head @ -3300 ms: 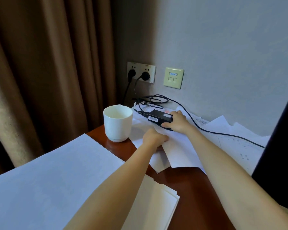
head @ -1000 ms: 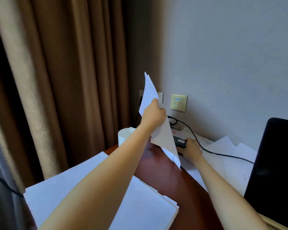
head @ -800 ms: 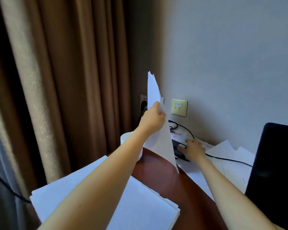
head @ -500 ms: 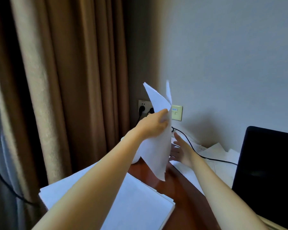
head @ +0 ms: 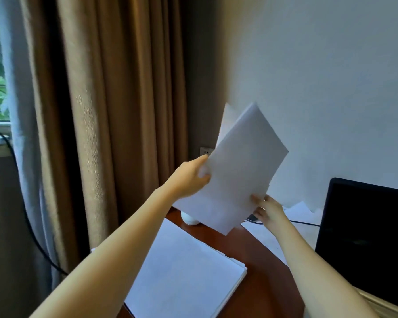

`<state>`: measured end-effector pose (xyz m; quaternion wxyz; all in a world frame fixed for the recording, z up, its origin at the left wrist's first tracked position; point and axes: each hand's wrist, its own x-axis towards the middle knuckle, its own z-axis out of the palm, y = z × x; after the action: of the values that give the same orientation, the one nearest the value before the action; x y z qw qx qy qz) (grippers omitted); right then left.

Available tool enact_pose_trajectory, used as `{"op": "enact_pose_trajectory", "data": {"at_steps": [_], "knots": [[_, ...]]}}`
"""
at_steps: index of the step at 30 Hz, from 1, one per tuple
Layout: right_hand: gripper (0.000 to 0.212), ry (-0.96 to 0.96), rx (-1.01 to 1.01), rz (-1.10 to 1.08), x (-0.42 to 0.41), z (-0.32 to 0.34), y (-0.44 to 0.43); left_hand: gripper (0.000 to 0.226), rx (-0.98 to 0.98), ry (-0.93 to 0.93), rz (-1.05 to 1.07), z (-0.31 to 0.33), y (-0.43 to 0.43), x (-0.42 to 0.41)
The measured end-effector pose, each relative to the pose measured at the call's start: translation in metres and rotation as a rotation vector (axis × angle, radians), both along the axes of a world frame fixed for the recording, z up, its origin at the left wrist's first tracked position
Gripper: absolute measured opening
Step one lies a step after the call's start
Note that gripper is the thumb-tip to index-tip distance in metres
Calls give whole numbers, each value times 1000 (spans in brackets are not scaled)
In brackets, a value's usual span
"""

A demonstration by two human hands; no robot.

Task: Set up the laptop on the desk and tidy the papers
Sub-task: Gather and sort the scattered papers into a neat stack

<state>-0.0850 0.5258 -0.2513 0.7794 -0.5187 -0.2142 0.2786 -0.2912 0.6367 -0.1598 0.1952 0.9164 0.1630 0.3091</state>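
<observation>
A stack of papers (head: 184,269) lies at lower centre on the worktop (head: 260,267). The laptop (head: 365,237) stands at the right edge, loose sheets (head: 301,213) left of it. Held sheets (head: 237,173) hang mid-frame, a cup (head: 189,219) beneath them, the curtain (head: 115,111) filling the left.

We can read no text, label, brand or number anywhere here. The raised sheets (head: 239,171) show us only a blank white face, and so does the top of the stack of paper (head: 182,269) on the worktop (head: 257,251). The loose papers (head: 296,212) by the wall are too small and blurred for us to make out any print. The laptop screen (head: 363,237) is dark, and the wall socket (head: 205,151) carries no marking that we can read.
</observation>
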Motion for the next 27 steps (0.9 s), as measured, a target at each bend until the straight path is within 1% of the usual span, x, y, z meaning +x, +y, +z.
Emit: {"op": "enact_pose_trajectory", "data": {"at_steps": [2,3,5,6,8,9,12,16,17,20,23,26,27], "knots": [[21,-105,-45,-66,-7,9,-5,26,-121,-102,0,-15,8,-12],[21,-169,-81,-82,-11,13,-8,25,-212,-157,-1,-20,10,-17],[17,-295,-163,-109,-19,19,-10,33,-347,-247,1,-26,11,-26],[19,-337,-176,-133,-24,23,-10,34,-360,-273,11,-28,12,-29],[18,-382,-147,-179,-34,30,-10,31,-382,-328,33,-29,12,-35],[16,-402,-128,-187,-39,34,-11,30,-420,-368,41,-28,11,-37],[20,-452,-92,-163,-54,43,-11,30,-552,-463,45,-25,9,-42],[24,-492,-82,-119,-69,42,-9,22,-631,-554,61,-34,11,-51],[25,-504,-89,-105,-72,40,-9,20,-653,-563,70,-39,12,-54],[28,-511,-106,-79,-80,26,-7,25,-704,-571,97,-55,13,-59],[30,-479,-148,-71,-87,15,-3,18,-733,-573,90,-65,10,-60],[22,-456,-152,-86,-91,13,2,17,-729,-562,88,-66,9,-57],[23,-452,-146,-105,-91,14,3,17,-728,-569,92,-64,8,-56]]}}
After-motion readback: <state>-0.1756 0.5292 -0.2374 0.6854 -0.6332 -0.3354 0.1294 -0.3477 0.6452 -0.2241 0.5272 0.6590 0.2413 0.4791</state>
